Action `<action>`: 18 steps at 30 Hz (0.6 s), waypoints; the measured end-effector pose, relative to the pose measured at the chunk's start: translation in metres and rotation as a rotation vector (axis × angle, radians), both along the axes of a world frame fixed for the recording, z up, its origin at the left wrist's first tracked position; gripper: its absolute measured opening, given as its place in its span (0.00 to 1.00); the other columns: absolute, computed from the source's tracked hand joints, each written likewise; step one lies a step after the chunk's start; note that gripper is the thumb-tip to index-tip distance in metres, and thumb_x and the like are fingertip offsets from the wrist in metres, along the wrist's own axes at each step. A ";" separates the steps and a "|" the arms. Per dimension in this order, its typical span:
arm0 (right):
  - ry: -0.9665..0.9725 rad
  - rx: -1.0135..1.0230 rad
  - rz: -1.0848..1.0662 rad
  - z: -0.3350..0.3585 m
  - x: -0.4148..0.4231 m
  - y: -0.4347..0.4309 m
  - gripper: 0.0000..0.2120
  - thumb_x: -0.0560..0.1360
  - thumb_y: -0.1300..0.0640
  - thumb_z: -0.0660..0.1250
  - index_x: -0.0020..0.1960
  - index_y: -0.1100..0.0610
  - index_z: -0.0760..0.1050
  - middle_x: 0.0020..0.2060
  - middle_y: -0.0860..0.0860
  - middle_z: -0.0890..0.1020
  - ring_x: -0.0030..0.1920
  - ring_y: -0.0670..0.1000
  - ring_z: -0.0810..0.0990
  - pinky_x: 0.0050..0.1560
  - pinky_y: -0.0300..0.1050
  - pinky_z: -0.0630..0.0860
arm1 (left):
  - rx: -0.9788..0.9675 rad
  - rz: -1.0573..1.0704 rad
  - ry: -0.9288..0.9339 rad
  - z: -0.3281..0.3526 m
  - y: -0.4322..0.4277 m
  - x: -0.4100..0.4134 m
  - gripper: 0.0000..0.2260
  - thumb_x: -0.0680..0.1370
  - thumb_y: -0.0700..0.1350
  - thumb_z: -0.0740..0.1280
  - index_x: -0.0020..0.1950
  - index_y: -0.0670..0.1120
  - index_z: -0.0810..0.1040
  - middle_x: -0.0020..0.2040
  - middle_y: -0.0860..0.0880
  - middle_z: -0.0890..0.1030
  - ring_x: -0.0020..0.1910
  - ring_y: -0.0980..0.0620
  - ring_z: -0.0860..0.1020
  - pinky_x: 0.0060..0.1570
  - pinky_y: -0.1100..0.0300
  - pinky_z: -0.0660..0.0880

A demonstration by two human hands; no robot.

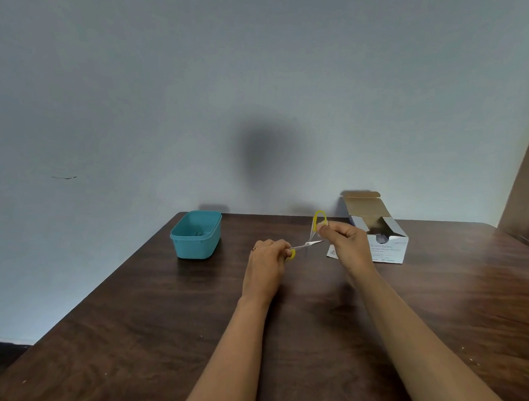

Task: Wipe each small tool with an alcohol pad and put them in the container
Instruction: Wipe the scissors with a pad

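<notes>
Wipe step: left hand and right hand each pinch a yellow-handled scissors handle, blades spread; pad not visible; next, teal container.

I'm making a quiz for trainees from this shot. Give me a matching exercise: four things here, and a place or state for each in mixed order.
Things:
1. scissors
2. teal container
3. alcohol swab box
4. torn wrapper

Places or states:
A. lid flap open
B. left of the hands
C. held open between both hands
D. flat on the table by the box

Pairs: 1-C, 2-B, 3-A, 4-D
</notes>
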State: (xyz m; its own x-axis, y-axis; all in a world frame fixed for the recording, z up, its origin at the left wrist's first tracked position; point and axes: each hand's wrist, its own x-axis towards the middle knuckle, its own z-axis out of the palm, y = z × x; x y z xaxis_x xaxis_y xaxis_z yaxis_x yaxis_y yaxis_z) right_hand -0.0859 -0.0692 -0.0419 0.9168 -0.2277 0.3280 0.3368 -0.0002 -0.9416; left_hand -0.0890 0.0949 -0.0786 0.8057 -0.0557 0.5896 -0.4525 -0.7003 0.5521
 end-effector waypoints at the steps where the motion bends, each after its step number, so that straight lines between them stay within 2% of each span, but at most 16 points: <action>1: 0.003 0.036 -0.021 -0.001 0.001 0.000 0.03 0.72 0.59 0.72 0.40 0.54 0.84 0.39 0.53 0.85 0.42 0.49 0.80 0.46 0.42 0.75 | -0.005 0.006 0.008 0.000 0.000 0.000 0.08 0.80 0.42 0.61 0.50 0.46 0.81 0.41 0.48 0.77 0.45 0.51 0.68 0.43 0.61 0.62; 3: 0.012 0.116 -0.044 -0.001 0.003 -0.003 0.05 0.72 0.58 0.73 0.37 0.52 0.84 0.38 0.52 0.86 0.44 0.52 0.82 0.52 0.48 0.76 | 0.004 0.013 0.025 0.000 0.000 0.000 0.09 0.81 0.43 0.60 0.50 0.47 0.80 0.42 0.48 0.78 0.45 0.51 0.69 0.42 0.61 0.62; 5: 0.030 0.141 -0.029 -0.002 0.004 -0.006 0.06 0.72 0.57 0.73 0.36 0.51 0.84 0.37 0.50 0.86 0.46 0.53 0.83 0.56 0.50 0.76 | -0.032 0.008 0.033 0.000 0.001 0.000 0.08 0.81 0.44 0.61 0.47 0.47 0.79 0.42 0.50 0.79 0.44 0.52 0.71 0.40 0.62 0.63; 8: 0.080 0.137 0.044 -0.003 0.002 -0.010 0.04 0.72 0.56 0.72 0.39 0.52 0.85 0.39 0.50 0.86 0.49 0.53 0.83 0.60 0.50 0.75 | -0.200 0.009 0.082 0.000 0.002 0.000 0.07 0.79 0.43 0.63 0.44 0.48 0.80 0.39 0.54 0.80 0.38 0.58 0.74 0.35 0.70 0.66; 10: 0.100 0.114 0.083 -0.005 0.001 -0.014 0.03 0.72 0.56 0.72 0.41 0.53 0.85 0.42 0.50 0.86 0.52 0.52 0.82 0.61 0.48 0.74 | -0.349 -0.003 0.143 0.001 0.003 0.000 0.06 0.79 0.42 0.64 0.44 0.48 0.80 0.38 0.55 0.81 0.36 0.60 0.77 0.37 0.73 0.71; 12: 0.109 0.103 0.114 -0.008 0.000 -0.015 0.03 0.73 0.57 0.71 0.42 0.54 0.84 0.39 0.46 0.86 0.47 0.45 0.82 0.54 0.40 0.74 | -0.516 -0.046 0.199 0.003 0.004 0.000 0.05 0.79 0.40 0.65 0.45 0.46 0.80 0.38 0.52 0.81 0.35 0.59 0.80 0.39 0.67 0.77; 14: 0.134 0.098 0.136 -0.012 -0.003 -0.015 0.05 0.74 0.58 0.70 0.41 0.53 0.83 0.35 0.42 0.84 0.41 0.40 0.77 0.41 0.35 0.69 | -0.638 -0.070 0.225 0.003 0.005 0.000 0.04 0.78 0.38 0.66 0.46 0.44 0.80 0.39 0.50 0.82 0.36 0.57 0.81 0.38 0.67 0.79; 18: 0.166 0.061 0.192 -0.021 -0.003 -0.019 0.09 0.75 0.57 0.68 0.37 0.53 0.83 0.36 0.43 0.83 0.42 0.43 0.72 0.40 0.40 0.63 | -0.784 -0.075 0.274 0.002 0.010 0.004 0.04 0.77 0.37 0.68 0.47 0.45 0.80 0.42 0.48 0.83 0.41 0.54 0.82 0.42 0.64 0.80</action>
